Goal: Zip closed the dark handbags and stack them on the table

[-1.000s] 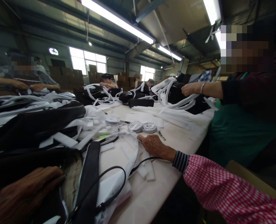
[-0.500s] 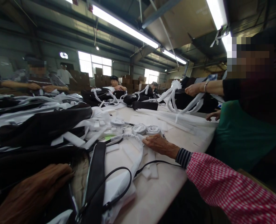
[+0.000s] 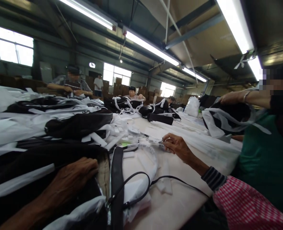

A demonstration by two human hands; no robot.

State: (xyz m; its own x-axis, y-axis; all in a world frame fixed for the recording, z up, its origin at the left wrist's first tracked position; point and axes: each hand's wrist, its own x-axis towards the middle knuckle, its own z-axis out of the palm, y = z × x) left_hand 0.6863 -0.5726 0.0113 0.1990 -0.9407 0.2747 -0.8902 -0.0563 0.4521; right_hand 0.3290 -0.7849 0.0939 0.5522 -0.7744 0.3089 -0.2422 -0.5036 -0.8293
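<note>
A large black bag [image 3: 67, 153] lies at the lower left with its metal zipper undone and beige lining showing. My left hand [image 3: 76, 175] rests across it, fingers curled over the edge of the opening. Over the table, my right hand [image 3: 177, 148] is closed in a pinch on a coiled strap [image 3: 164, 146] in white wrapping, mostly hidden by the fingers and blurred. A flat black strap [image 3: 117, 179] stands along the bag's zipper. From the bag, a thin black cord [image 3: 165, 177] loops to the right over the tabletop.
White foam strips [image 3: 165, 182] and plastic lie on the pale table [image 3: 172, 204]. More black bags [image 3: 81, 123] with white-wrapped handles are heaped at left and back. On the right, a co-worker in a green apron [image 3: 258, 147] handles a black bag; other people sit across the table.
My right hand has lifted off the table with a coiled strap, where two coils lay before. My left hand stays on the bag. The view has swung left; the co-worker's bag has moved nearer them.
</note>
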